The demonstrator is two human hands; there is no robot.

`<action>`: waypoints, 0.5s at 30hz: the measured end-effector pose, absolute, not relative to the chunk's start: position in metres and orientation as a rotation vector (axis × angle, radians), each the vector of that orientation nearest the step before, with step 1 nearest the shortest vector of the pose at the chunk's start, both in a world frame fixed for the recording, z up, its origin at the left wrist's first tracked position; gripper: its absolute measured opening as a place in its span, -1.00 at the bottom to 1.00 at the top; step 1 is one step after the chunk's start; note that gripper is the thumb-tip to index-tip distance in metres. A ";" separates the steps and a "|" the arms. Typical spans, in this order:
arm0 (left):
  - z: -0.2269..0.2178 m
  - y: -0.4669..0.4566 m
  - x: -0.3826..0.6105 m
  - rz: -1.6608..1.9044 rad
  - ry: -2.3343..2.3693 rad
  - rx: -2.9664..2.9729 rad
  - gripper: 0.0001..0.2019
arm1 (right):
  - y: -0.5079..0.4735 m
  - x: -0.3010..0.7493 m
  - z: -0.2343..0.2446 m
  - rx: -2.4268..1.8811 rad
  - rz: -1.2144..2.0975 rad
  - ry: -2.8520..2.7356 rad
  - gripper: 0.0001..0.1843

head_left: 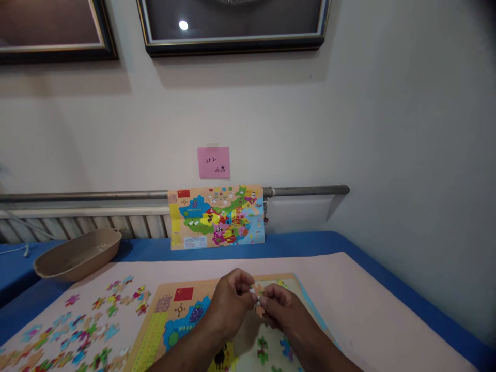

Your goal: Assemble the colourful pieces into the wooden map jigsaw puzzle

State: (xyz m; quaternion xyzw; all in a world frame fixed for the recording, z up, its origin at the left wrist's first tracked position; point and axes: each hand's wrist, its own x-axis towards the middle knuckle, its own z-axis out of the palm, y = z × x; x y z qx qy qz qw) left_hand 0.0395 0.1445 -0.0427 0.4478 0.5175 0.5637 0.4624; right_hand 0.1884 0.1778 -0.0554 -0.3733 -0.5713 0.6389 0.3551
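My left hand (234,302) and my right hand (284,307) meet above a partly filled jigsaw puzzle board (145,330). Between their fingertips is a small peach and white puzzle piece (259,310), pinched from both sides. My fingers cover part of it. On the board's left side, joined pieces show a red flag, a yellow strip and a blue map region (194,315). Loose on the bare right part lie a green piece (262,350) and a blue-purple piece (287,349). My forearms hide some of the board.
Many loose puzzle pieces (83,330) are scattered on the pink cloth (372,299) at left. A brown oval basin (79,253) stands behind them. A printed map sheet (217,217) leans upright against the radiator and pipe (310,190) at the back.
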 end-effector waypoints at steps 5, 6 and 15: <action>-0.041 0.143 0.040 1.383 1.287 1.076 -0.69 | 0.177 0.193 -0.050 -1.016 1.600 -1.541 -0.71; -0.042 0.143 0.040 1.380 1.291 1.078 -0.69 | 0.178 0.194 -0.049 -1.025 1.579 -1.567 -0.74; -0.054 0.144 0.037 1.253 1.397 1.154 -0.77 | 0.189 0.207 -0.050 -1.061 1.282 -1.773 -0.83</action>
